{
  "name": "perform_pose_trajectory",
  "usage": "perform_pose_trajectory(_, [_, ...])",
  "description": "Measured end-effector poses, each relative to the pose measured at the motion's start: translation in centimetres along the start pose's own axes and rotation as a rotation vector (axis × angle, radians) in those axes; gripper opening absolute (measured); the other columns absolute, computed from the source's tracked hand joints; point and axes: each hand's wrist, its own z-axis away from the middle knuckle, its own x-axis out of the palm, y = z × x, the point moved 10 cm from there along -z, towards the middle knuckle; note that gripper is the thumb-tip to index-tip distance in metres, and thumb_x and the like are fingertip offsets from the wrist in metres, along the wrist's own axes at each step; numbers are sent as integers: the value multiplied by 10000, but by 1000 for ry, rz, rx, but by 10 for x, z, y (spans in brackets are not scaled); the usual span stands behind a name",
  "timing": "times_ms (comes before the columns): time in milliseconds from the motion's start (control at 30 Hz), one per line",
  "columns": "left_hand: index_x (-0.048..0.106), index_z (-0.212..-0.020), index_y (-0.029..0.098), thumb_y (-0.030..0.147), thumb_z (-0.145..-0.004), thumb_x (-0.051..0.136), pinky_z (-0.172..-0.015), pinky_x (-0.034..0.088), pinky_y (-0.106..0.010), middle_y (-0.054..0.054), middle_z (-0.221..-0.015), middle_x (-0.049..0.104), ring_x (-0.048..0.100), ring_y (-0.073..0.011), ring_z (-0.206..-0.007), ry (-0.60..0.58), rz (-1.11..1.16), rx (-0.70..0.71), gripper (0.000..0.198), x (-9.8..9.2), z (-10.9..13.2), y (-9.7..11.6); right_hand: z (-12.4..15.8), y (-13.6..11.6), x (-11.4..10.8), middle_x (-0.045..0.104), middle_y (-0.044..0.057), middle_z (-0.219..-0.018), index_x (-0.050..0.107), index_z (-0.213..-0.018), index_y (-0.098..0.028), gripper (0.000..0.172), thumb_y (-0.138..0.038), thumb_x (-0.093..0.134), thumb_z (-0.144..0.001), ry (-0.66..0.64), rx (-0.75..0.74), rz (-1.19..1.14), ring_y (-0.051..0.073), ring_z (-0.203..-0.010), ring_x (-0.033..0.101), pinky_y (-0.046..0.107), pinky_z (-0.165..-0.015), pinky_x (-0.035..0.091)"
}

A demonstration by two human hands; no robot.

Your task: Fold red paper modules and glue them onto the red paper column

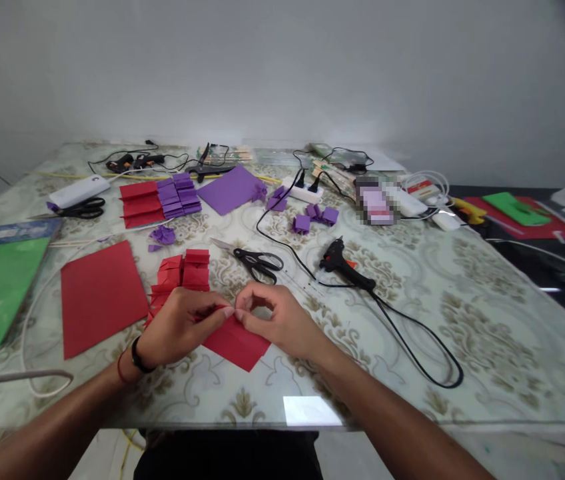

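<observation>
Both my hands meet at the far edge of a piece of red paper (245,347) near the front of the table. My left hand (182,323) pinches that edge between thumb and fingertips. My right hand (280,320) pinches it just beside, the two thumb tips almost touching. Part of the sheet is hidden under my fingers. Behind my left hand lie folded red paper pieces (182,270). A flat stack of red paper (102,293) is to the left. Black-handled scissors (257,261) rest beyond my hands, blades pointing left.
A black glue gun (345,263) with a looping cord lies to the right. Farther back are purple paper (230,189), folded purple pieces (180,197), a white power strip (305,191) and a phone (376,202). A green paper pack (0,293) sits at left.
</observation>
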Motion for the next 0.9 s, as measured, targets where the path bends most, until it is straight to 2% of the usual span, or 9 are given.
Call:
perform_pose_trajectory(167, [808,-834,160,269,-990,658,-492,356,-206,18,-627,660,492,-91,-529,96,48,-12,243,-19,1,0,-1,-4,-7,638,-18,-738,667,-795,-195,39,-188,669,-833,21,-2,9,144,-715,580,277,-710,469])
perform_pose_trajectory(367, [804,-762,162,355,-941,731,-518,371,-216,10,-631,651,502,-113,-578,282,77,-110,274,-50,7,-24,-1,-5,-22,649,-13,-744,672,-800,-195,36,-204,678,-834,51,-22,8,147,-718,585,278,-705,478])
perform_pose_trajectory(467, [804,-766,169,369,-925,754,-527,365,-216,18,-625,633,497,-113,-590,336,91,-126,261,-57,9,-32,-1,-4,-29,640,-15,-748,657,-798,-197,39,-196,672,-835,79,-23,10,145,-713,575,277,-698,473])
perform_pose_trajectory(633, [800,-796,166,353,-942,724,-506,359,-207,21,-623,636,493,-103,-566,306,110,-123,249,-49,5,-28,-2,-6,-31,643,-7,-793,647,-838,-197,40,-218,660,-869,90,-34,25,149,-742,594,282,-728,487])
perform_pose_trajectory(767, [798,-819,160,314,-969,682,-525,404,-210,-2,-686,719,561,-113,-586,188,140,-78,244,-29,-2,-16,-3,-5,-23,670,5,-808,684,-894,-190,88,-273,661,-913,71,-8,45,153,-751,611,278,-722,490])
perform_pose_trajectory(900, [815,-891,171,316,-987,674,-599,481,-218,-33,-804,801,671,-143,-677,75,140,-92,223,-11,-4,-17,-2,-2,-15,646,-13,-748,679,-841,-197,69,-242,656,-889,55,3,62,143,-706,587,268,-690,479])
